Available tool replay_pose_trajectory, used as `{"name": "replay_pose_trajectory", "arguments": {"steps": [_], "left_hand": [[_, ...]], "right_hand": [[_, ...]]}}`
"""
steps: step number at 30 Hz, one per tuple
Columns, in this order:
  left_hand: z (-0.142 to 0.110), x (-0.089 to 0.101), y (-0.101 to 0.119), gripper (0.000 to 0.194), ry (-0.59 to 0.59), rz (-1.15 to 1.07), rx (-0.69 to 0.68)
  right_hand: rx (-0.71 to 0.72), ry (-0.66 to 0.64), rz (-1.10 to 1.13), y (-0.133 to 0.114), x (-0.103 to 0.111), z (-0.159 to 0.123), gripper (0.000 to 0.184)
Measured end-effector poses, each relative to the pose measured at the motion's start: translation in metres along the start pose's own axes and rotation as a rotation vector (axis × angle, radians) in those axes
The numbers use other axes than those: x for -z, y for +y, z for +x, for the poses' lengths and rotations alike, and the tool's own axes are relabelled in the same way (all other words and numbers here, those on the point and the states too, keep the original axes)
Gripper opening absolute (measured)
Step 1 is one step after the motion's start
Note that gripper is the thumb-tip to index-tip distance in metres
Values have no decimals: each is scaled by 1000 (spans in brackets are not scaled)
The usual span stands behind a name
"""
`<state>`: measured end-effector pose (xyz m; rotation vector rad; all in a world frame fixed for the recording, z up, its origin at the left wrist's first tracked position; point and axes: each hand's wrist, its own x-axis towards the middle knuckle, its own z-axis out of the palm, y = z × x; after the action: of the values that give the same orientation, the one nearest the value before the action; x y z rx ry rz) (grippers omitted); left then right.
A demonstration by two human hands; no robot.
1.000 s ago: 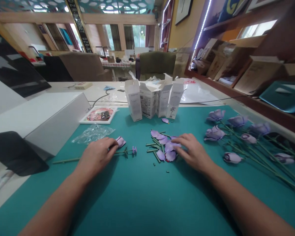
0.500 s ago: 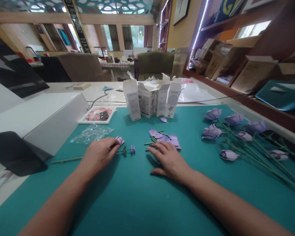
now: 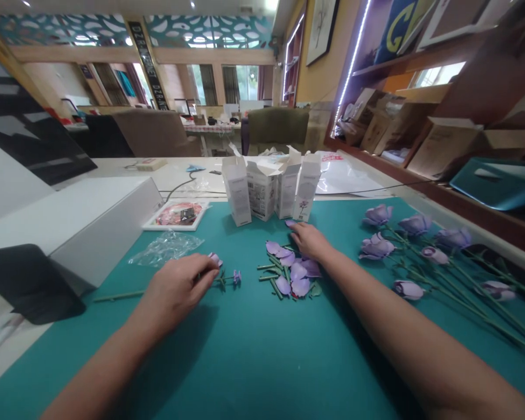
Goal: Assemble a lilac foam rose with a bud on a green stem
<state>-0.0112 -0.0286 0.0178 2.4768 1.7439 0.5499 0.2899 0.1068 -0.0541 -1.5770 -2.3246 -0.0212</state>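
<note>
Left hand [image 3: 177,289] curled narrow over green stem [image 3: 118,296], grip unclear. Right hand [image 3: 310,242], fingers close together, at lilac petal [image 3: 290,223], just below white boxes [image 3: 262,195], upper middle.

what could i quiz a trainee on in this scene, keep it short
1. True or false: the purple artificial roses lie to the right of the loose petals.
2. Which is nearer the white boxes, the left hand or the right hand?
3. Fill the blank: the petals lie on a ____ mat.

Key: 1 true; 2 the right hand; 3 teal
</note>
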Motion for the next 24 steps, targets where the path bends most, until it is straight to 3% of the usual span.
{"name": "replay_pose_trajectory", "arguments": {"steps": [3,6,10,14,19,24], "left_hand": [[-6,3,-5,37,10,-10,2],[-11,4,-12,37,7,-28,26],[-15,1,-17,38,8,-62,26],[-17,-5,-16,37,-29,-86,8],[-20,-11,-16,35,-47,-132,-6],[-20,-22,-17,36,-75,-99,-22]], "right_hand": [[-35,-15,-7,15,-13,28,34],[-27,-39,4,19,-24,36,35],[42,-70,47,18,-26,17,38],[112,-98,116,18,-13,-8,38],[36,-54,167,31,2,-19,44],[30,-75,217,31,-2,-33,41]]}}
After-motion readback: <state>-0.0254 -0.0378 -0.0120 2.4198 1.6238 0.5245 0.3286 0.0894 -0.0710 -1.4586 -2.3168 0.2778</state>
